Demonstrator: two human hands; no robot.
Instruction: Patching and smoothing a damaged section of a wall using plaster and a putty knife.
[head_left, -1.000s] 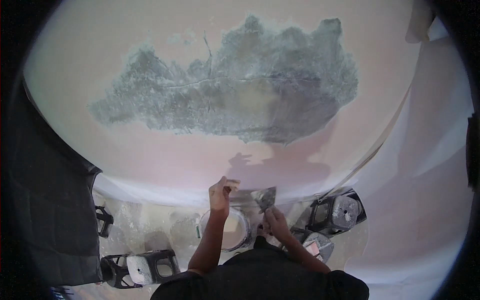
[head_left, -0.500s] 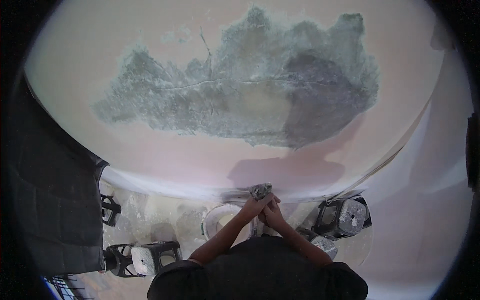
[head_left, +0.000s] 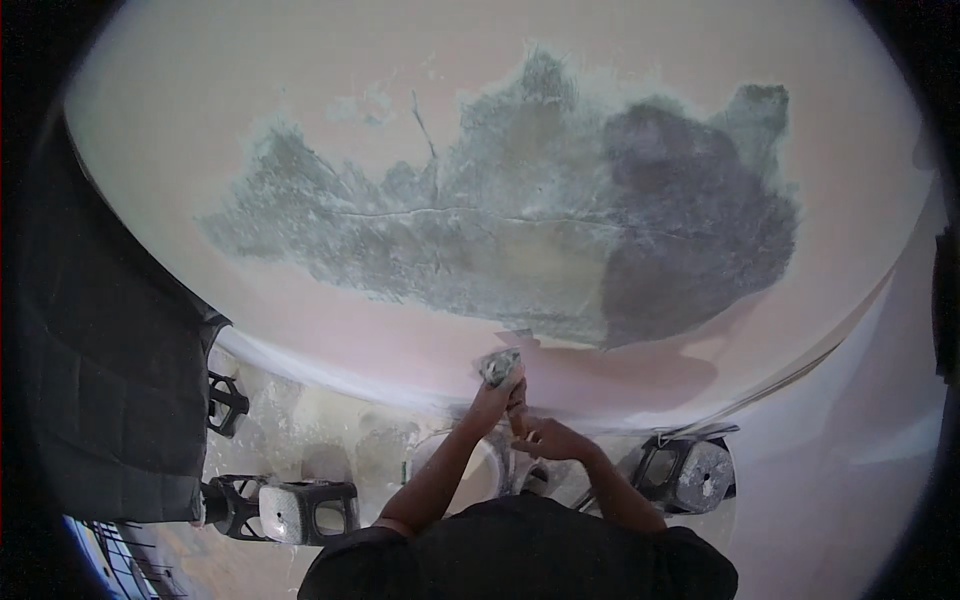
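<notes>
My left hand (head_left: pixel 492 402) is raised in front of the wall, its fingers closed on a tool smeared with pale grey plaster (head_left: pixel 499 366); the tool's exact kind is hard to make out. An orange-brown handle (head_left: pixel 518 425) points down beside the left hand. Right at its lower end is my right hand (head_left: pixel 557 440), fingers curled toward the handle; whether they grip it is unclear. Ahead spreads a rough grey patch (head_left: pixel 520 260) on the pale pink wall (head_left: pixel 400 335), with a thin crack across it and a darker shadowed area at its right.
Below my hands stands a round pale bucket (head_left: pixel 415 462). Black, plaster-spattered stools stand at the left (head_left: pixel 283 513) and right (head_left: pixel 703 474), with a smaller black one (head_left: pixel 228 404) by the dark hanging sheet (head_left: pixel 110 370). The floor (head_left: pixel 270 415) is splashed with plaster.
My hands were together and have moved apart: the left has risen toward the wall with the plaster-smeared tool, while the right has shifted slightly right. The view has tilted up a little.
</notes>
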